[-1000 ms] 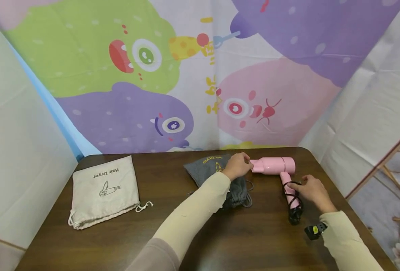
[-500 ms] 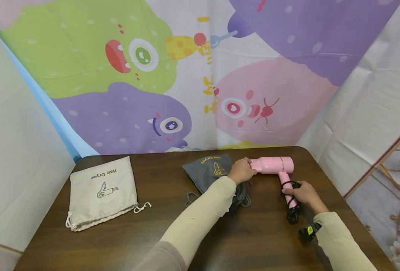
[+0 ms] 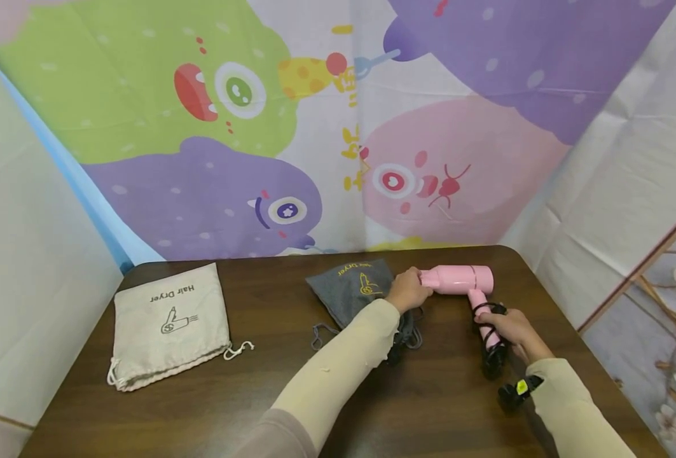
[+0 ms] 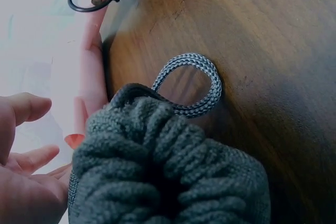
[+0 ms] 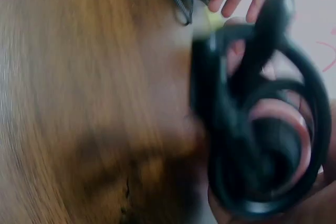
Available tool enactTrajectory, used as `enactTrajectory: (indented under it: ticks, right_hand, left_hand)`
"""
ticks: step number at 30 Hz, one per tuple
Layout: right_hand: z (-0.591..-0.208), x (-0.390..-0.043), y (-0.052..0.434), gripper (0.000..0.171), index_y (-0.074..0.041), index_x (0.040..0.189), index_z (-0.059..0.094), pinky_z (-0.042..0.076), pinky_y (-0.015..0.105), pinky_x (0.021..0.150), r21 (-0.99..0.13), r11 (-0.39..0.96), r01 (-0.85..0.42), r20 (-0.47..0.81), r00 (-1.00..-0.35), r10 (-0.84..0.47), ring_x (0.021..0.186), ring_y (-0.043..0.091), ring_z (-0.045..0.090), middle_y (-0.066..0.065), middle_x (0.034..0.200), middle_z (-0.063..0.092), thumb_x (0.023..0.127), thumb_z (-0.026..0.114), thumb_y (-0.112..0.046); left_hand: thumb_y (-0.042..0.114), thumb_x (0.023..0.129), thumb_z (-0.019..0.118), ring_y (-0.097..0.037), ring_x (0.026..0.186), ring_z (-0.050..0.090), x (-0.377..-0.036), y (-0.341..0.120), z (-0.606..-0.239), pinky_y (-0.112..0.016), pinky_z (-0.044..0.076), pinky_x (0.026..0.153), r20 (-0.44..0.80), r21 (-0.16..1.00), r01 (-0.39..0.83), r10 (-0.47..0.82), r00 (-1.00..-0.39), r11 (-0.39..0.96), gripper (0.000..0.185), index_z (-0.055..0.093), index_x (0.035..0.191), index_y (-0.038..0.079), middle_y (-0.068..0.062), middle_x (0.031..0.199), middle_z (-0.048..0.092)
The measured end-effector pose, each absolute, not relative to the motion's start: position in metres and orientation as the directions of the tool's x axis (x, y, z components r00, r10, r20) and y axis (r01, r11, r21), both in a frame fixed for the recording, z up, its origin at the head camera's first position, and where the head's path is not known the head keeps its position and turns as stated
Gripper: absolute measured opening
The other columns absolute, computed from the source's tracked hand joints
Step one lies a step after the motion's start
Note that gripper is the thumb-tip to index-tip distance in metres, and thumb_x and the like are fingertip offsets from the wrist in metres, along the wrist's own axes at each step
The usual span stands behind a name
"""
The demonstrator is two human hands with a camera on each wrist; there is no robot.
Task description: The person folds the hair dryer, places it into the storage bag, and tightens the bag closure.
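Observation:
A pink hair dryer [image 3: 455,280] lies towards the back right of the table, its black cord [image 5: 315,129] looped round the handle. My right hand [image 3: 512,327] grips the handle and cord, thumb across the near side. At the nozzle end is my left hand [image 3: 409,291]; its fingers are spread beside the nozzle [image 4: 76,137] in the left wrist view. Under that wrist lies a dark grey drawstring pouch [image 3: 340,292] printed with a yellow hair dryer, its gathered mouth [image 4: 163,156] facing the wrist camera. The left forearm covers part of the pouch.
A cream drawstring bag [image 3: 172,324] marked "Hair Dryer" lies flat on the left of the brown wooden table [image 3: 257,305]. Behind the table's back edge hangs a cartoon-printed curtain [image 3: 332,127]. Pale fabric walls [image 3: 618,210] close off both sides.
My right hand has moved in and taken hold of the hair dryer's handle. My left hand has come down to the nozzle. The hair dryer has hardly moved, and both bags stay put.

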State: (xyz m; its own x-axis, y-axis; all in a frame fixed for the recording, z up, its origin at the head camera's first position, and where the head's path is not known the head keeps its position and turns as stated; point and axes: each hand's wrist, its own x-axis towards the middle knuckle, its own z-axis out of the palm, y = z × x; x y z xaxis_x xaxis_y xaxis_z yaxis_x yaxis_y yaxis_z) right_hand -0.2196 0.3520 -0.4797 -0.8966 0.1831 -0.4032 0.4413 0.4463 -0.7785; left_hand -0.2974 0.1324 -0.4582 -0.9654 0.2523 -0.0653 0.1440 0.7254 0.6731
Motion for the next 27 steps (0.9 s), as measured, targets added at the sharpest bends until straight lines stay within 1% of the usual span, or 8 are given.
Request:
enactTrajectory:
  ticks: [3,6,9,12,18,21,25,27]
  right_hand:
    - [-0.48,-0.218,0.349,0.057,0.016,0.121,0.041,0.052,0.025,0.064,-0.821,0.377,0.428,-0.395,-0.904,0.167,0.077,0.015,0.06,0.011,0.093,0.058,0.088,0.064,-0.025]
    - [-0.483,-0.216,0.345,0.048,0.012,0.117,0.04,0.056,0.028,0.06,-0.863,0.275,0.423,-0.398,-0.906,0.143,0.065,0.012,0.064,0.005,0.078,0.062,0.089,0.063,-0.018]
    - [-0.485,-0.213,0.343,0.044,0.011,0.117,0.04,0.056,0.029,0.058,-0.883,0.224,0.412,-0.387,-0.91,0.147,0.06,0.013,0.065,0.003,0.072,0.063,0.089,0.062,-0.015]
    - [-0.486,-0.21,0.342,0.047,0.013,0.121,0.04,0.056,0.029,0.056,-0.887,0.233,0.398,-0.368,-0.916,0.163,0.058,0.013,0.064,0.002,0.073,0.062,0.089,0.062,-0.015]
    - [-0.481,-0.204,0.339,0.056,0.015,0.129,0.038,0.055,0.029,0.056,-0.884,0.267,0.384,-0.347,-0.921,0.175,0.058,0.013,0.063,0.002,0.076,0.061,0.09,0.062,-0.017]
    - [-0.476,-0.201,0.336,0.055,0.014,0.128,0.039,0.055,0.029,0.056,-0.887,0.269,0.375,-0.338,-0.925,0.173,0.058,0.013,0.064,0.002,0.075,0.061,0.09,0.062,-0.018]
    - [-0.469,-0.199,0.333,0.052,0.014,0.126,0.04,0.055,0.029,0.056,-0.889,0.275,0.367,-0.331,-0.928,0.17,0.058,0.014,0.064,0.002,0.075,0.061,0.091,0.061,-0.018]
    - [-0.466,-0.198,0.332,0.051,0.014,0.125,0.04,0.055,0.029,0.057,-0.884,0.286,0.369,-0.333,-0.928,0.166,0.059,0.013,0.064,0.003,0.076,0.061,0.091,0.061,-0.019]
  left_hand:
    - [0.029,0.088,0.069,-0.026,0.112,0.064,-0.298,0.132,-0.459,-0.032,0.051,0.092,-0.068,0.67,0.147,0.256,-0.964,0.728,0.045,0.062,0.125,0.005,-0.009,0.122,0.068]
    - [0.031,0.088,0.069,-0.026,0.113,0.064,-0.297,0.132,-0.459,-0.033,0.051,0.093,-0.064,0.662,0.154,0.26,-0.963,0.734,0.045,0.063,0.124,0.005,-0.009,0.121,0.068]
    - [0.032,0.088,0.068,-0.027,0.113,0.064,-0.296,0.133,-0.459,-0.033,0.051,0.093,-0.065,0.672,0.142,0.249,-0.966,0.727,0.045,0.062,0.123,0.005,-0.01,0.121,0.068]
    - [0.034,0.089,0.068,-0.028,0.116,0.062,-0.295,0.134,-0.459,-0.035,0.05,0.095,-0.073,0.701,0.111,0.226,-0.971,0.705,0.05,0.057,0.128,0.004,-0.013,0.124,0.066]
    - [0.036,0.089,0.069,-0.034,0.121,0.058,-0.294,0.131,-0.456,-0.041,0.048,0.099,-0.093,0.773,0.029,0.159,-0.983,0.634,0.072,0.037,0.144,0.004,-0.022,0.13,0.06]
    - [0.036,0.087,0.071,-0.035,0.124,0.056,-0.293,0.128,-0.453,-0.043,0.046,0.102,-0.089,0.805,0.006,0.13,-0.987,0.593,0.076,0.034,0.146,0.005,-0.023,0.134,0.056]
    - [0.037,0.086,0.073,-0.036,0.127,0.051,-0.291,0.123,-0.447,-0.044,0.043,0.105,-0.082,0.84,-0.009,0.11,-0.991,0.542,0.078,0.035,0.146,0.004,-0.023,0.139,0.048]
    - [0.037,0.086,0.073,-0.036,0.128,0.05,-0.29,0.119,-0.445,-0.045,0.043,0.106,-0.075,0.853,-0.006,0.111,-0.991,0.522,0.077,0.037,0.145,0.003,-0.023,0.139,0.047]
